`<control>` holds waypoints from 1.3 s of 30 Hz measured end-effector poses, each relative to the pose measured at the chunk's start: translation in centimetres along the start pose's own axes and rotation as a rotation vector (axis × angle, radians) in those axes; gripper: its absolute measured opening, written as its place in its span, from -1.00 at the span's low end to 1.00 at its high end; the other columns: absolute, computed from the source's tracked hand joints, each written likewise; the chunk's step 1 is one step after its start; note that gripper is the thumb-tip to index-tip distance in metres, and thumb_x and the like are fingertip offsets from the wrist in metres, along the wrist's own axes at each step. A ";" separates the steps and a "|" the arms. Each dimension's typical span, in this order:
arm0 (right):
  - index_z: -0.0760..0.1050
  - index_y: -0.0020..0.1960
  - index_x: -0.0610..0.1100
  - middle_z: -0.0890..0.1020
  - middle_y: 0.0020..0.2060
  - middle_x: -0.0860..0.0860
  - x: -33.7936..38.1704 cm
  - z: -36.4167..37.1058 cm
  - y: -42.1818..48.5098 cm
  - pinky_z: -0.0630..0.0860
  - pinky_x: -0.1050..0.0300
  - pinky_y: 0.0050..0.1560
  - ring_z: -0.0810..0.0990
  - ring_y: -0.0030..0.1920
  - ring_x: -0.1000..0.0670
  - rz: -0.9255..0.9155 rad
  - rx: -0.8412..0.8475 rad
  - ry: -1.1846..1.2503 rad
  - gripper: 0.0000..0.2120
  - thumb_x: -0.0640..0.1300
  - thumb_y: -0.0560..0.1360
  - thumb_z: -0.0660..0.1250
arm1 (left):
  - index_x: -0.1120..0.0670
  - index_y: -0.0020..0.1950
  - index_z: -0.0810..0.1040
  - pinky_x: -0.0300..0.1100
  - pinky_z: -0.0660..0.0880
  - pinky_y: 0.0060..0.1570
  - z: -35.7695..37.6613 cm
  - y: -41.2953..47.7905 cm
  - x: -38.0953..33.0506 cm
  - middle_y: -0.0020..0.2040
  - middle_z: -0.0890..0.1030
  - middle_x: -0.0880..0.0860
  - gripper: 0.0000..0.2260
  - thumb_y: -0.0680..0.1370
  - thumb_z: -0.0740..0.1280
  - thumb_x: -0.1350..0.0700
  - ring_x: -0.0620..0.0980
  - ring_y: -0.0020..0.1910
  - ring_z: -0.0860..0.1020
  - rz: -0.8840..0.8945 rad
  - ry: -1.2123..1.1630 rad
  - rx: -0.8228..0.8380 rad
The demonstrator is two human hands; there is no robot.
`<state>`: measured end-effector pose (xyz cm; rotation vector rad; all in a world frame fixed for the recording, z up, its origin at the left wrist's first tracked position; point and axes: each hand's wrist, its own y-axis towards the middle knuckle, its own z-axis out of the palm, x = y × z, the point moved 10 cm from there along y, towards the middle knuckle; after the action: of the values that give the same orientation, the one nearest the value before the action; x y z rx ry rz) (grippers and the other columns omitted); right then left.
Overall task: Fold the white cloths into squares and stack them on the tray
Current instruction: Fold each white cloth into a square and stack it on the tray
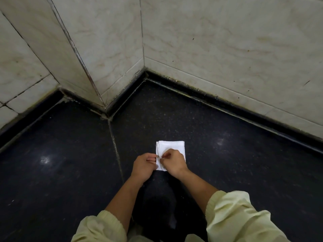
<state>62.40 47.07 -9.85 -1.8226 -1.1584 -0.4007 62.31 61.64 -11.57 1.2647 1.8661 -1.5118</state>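
Note:
A small white cloth (172, 147), folded into a thick square, lies flat on the dark speckled counter (70, 154) in front of me. My left hand (143, 166) pinches its near left edge with curled fingers. My right hand (172, 162) lies over the near half of the cloth, fingers curled and pinching the fabric close to my left fingertips. The near part of the cloth is hidden under my hands. No tray is in view.
Cream marble-patterned wall tiles (227, 49) rise behind the counter and form a jutting corner (104, 105) at the left. A grout seam (116, 147) runs down the counter just left of the cloth. Pale yellow sleeves (232, 217) cover my forearms.

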 end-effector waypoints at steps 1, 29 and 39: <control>0.56 0.10 -0.18 0.64 -0.01 -0.03 -0.1 0.3 0.0 0.37 0.27 -0.07 0.53 -0.05 0.06 -0.006 0.018 0.009 -0.80 -0.19 0.49 0.31 | 0.13 0.11 0.62 -0.38 0.49 -0.15 0.0 0.0 0.0 -0.02 0.64 0.07 -0.67 0.41 0.38 0.41 -0.05 -0.07 0.61 -0.004 -0.004 0.003; 0.52 -0.11 -0.17 0.67 -0.04 -0.15 -4.4 -5.1 -0.5 0.61 -0.09 0.04 0.65 -0.02 -0.12 0.176 -0.043 0.548 -0.93 -0.27 0.43 0.38 | 0.16 0.25 0.50 -0.23 0.43 -0.16 0.6 0.4 -2.6 -0.02 0.56 0.03 -0.60 0.41 0.38 0.30 -0.07 -0.08 0.51 -0.003 0.232 -0.111; 0.50 0.00 -0.22 0.64 -0.05 -0.16 0.2 -6.7 -2.8 0.61 -0.04 0.05 0.64 0.01 -0.14 0.040 0.149 0.811 -0.87 -0.32 0.46 0.32 | 0.15 0.00 0.60 -0.12 0.55 -0.09 4.4 -2.0 -1.8 -0.01 0.64 0.10 -0.87 0.53 0.31 0.14 0.01 -0.01 0.61 -0.280 -0.590 0.200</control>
<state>61.39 42.07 -4.70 -1.3330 -0.5615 -0.8993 60.59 56.90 -10.46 0.5374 1.5616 -1.9880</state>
